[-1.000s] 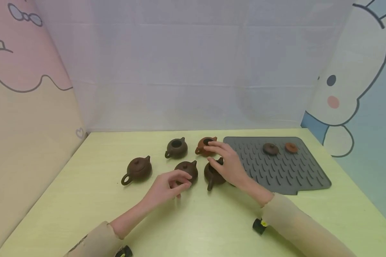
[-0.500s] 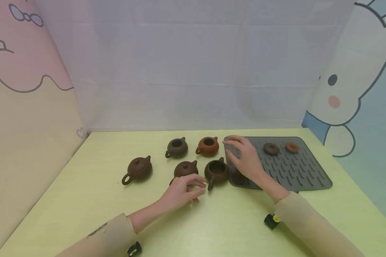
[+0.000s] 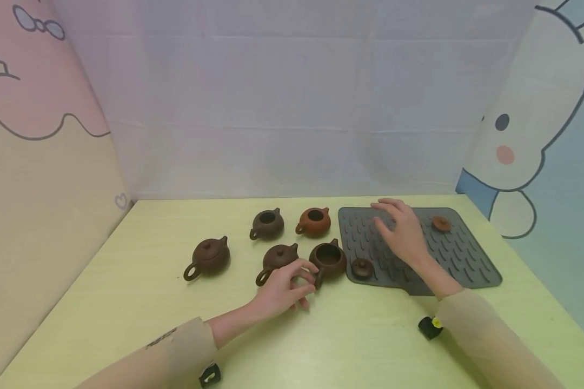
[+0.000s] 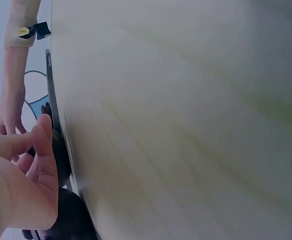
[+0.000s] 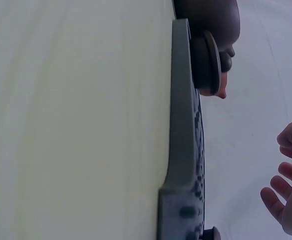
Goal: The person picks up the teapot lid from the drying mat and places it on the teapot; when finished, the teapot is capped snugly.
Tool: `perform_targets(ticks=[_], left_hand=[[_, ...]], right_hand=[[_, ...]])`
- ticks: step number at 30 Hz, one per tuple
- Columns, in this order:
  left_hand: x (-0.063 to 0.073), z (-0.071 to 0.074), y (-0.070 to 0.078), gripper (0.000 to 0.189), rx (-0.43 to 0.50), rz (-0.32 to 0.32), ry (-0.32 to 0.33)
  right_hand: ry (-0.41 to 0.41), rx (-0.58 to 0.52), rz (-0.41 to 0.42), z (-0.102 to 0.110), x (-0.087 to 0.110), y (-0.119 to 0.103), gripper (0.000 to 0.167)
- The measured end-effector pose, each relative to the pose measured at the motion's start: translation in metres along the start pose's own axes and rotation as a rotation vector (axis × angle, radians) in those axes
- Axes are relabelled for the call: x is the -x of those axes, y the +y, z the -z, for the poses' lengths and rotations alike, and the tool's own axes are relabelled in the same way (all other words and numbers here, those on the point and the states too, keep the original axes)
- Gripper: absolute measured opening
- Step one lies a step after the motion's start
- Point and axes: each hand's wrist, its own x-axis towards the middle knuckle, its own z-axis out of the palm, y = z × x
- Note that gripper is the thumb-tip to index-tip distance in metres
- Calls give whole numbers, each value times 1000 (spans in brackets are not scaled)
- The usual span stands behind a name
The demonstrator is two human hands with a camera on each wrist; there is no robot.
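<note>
The round, dark brown, clay-like teapot with an open mouth (image 3: 337, 268) stands upright on the pale yellow-green table (image 3: 102, 302), just left of the mat, its spout pointing away from the person and its handle toward them. The left hand (image 3: 286, 292) is at that handle, fingers loosely bent and a gap between thumb and fingertips, gripping nothing; whether a fingertip touches the handle cannot be told. This hand also partly covers the squat, dark brown, clay-like teapot with its lid on (image 3: 278, 255), which stands just left of the open one.

The right hand (image 3: 403, 235) is raised over the dark grey, ridged mat with rounded corners (image 3: 457, 265), thumb apart from its slightly bent fingers, holding nothing. On the mat's near left corner lies a round, dark brown, clay-like lid with a knob (image 3: 362, 268), near the open teapot; a small, round, reddish-brown lid (image 3: 440, 224) lies toward the far right.

Behind stand two more open pots: a reddish-brown, round, clay-like teapot (image 3: 317, 226) and a grey-brown, round, clay-like teapot (image 3: 269, 228). Further left stands another lidded, round, dark brown teapot (image 3: 211, 258), well apart from the others.
</note>
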Motion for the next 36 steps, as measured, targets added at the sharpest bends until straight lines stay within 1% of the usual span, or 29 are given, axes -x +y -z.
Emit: perform_targets(ticks=[6,11,15,17,21,25,28,31,36], left_hand=[[-3,-2,-2,25,30,8,18],[-5,-3,-2,24,45,10,19],[-5,-3,0,24,47,16,22],[-5,-3,0,24,50,17,23],[-5,-4,0,24,54,21,24],[-6,-4,-2,24,52,23,25],[-7,-4,-2,24,54,23,26],[-7,-4,-2,24,56,22,26],[-7,-4,-1,24,57,25,27]], right_hand=[[-18,21,-123,10,-1,22,40],[-79,39,-242,17,-1,34,47],[-127,61,-291,21,0,44,48],[-139,74,-300,23,1,48,47],[-180,133,-353,26,2,54,45],[-220,198,-387,27,4,60,42],[-212,214,-398,27,6,63,37],[-185,219,-412,28,7,65,32],[-152,219,-443,28,10,65,29]])
